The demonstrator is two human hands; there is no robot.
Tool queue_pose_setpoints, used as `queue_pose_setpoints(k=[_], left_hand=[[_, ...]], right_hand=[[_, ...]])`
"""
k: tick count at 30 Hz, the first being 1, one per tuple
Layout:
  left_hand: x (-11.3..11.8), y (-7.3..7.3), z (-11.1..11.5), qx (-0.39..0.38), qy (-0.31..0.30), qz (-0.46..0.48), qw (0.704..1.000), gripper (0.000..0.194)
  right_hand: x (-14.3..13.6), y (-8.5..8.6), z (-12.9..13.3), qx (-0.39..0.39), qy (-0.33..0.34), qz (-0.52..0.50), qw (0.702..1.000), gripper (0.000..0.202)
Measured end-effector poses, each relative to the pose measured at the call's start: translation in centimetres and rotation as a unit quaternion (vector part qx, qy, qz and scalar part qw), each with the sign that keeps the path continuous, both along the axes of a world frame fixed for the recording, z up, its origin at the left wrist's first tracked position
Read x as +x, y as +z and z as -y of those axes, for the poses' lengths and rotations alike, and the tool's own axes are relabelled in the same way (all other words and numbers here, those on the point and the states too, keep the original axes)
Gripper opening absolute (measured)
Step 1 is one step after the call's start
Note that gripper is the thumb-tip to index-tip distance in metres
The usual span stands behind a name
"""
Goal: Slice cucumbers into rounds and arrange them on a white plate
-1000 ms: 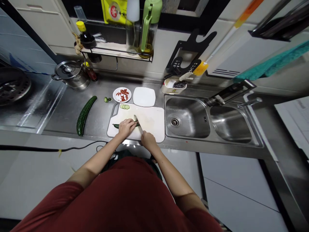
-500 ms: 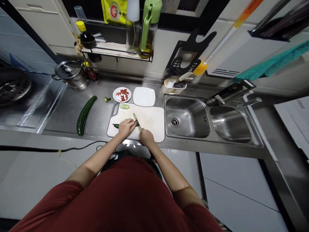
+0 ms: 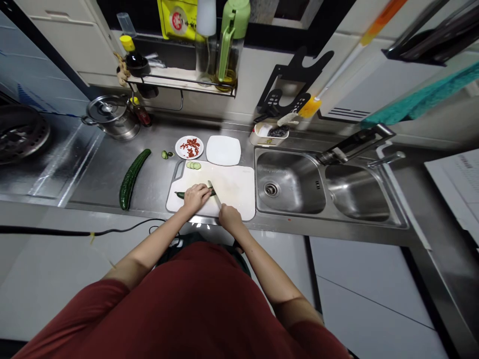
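Note:
On the white cutting board (image 3: 235, 189), my left hand (image 3: 196, 197) is closed over a dark green cucumber (image 3: 179, 195), whose tapered end pokes out to the left. My right hand (image 3: 229, 218) is wrapped round the handle of a knife (image 3: 215, 195). The blade slants up and left, right by the cucumber's right end and the left fingertips; whether it touches the cucumber I cannot tell. Several pale cucumber slices (image 3: 193, 165) lie overlapping near the board's top left. A whole cucumber (image 3: 133, 179) rests on the steel counter to the left.
Behind the board are a plate of chopped red pieces (image 3: 179, 147), a white square plate (image 3: 223, 150) and cucumber ends (image 3: 164, 154). A double sink (image 3: 292, 182) lies to the right. A lidded pot (image 3: 112, 117) stands back left, under a bottle shelf (image 3: 175, 82).
My right hand and the knife have shifted slightly right and toward me. My left hand stays on the cucumber.

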State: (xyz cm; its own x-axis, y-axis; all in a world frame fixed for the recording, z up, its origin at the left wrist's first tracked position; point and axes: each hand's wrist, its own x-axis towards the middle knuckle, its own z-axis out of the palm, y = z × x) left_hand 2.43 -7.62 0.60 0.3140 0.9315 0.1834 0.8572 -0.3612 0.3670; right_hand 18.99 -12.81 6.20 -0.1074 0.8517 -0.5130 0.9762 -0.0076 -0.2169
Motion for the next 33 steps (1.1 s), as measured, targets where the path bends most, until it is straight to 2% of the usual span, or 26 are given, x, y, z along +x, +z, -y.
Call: queue_pose_setpoints(k=[5,18,28,33], left_hand=[[0.1,0.0,0.1,-0.001,0.002,0.006,1.000,0.028],[0.1,0.1,0.1,-0.002,0.003,0.003,1.000,0.027],[0.0,0.1,0.0,-0.006,0.007,0.005,1.000,0.027],[0.1,0.1,0.0,-0.007,0.006,0.013,1.000,0.027]], right_hand=[[0.1,0.0,0.3,-0.006,-0.004,-0.001,1.000,0.027],[-1.7,-0.3,-2.5,0.030,0.004,-0.013,0.999,0.025],[0.3,-0.3,0.6,0.007,-0.002,0.001,1.000,0.025],[-0.1,-0.2,0.4,-0.009,-0.009,0.002,1.000,0.026]])
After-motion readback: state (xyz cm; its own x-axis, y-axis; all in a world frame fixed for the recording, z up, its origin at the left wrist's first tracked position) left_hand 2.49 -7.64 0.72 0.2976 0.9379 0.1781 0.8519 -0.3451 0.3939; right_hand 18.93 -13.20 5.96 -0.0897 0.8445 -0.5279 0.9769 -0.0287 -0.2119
